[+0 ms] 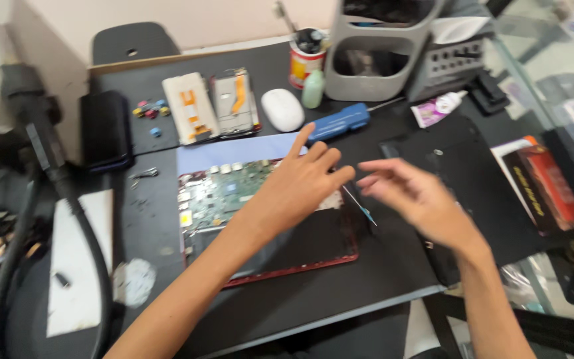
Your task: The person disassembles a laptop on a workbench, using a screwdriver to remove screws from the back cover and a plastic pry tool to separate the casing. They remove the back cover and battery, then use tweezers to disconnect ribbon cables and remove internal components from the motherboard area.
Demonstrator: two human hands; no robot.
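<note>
An opened red-edged laptop base (287, 266) lies on the dark desk with its green circuit board (224, 193) exposed. My left hand (300, 183) hovers over the board's right part, fingers spread, holding nothing. My right hand (413, 196) is just to the right of it, blurred, fingers loosely extended toward the left hand. A thin tool with a blue tip (361, 207) lies or hangs between the two hands; whether my right hand grips it I cannot tell.
Behind the board lie a blue-handled screwdriver (340, 121), a white mouse (282, 110), two disassembled phones (210, 106), a red tin of tools (307, 56) and a grey organiser (380, 60). A black cover (460, 173) lies right, a black hose (54, 173) left.
</note>
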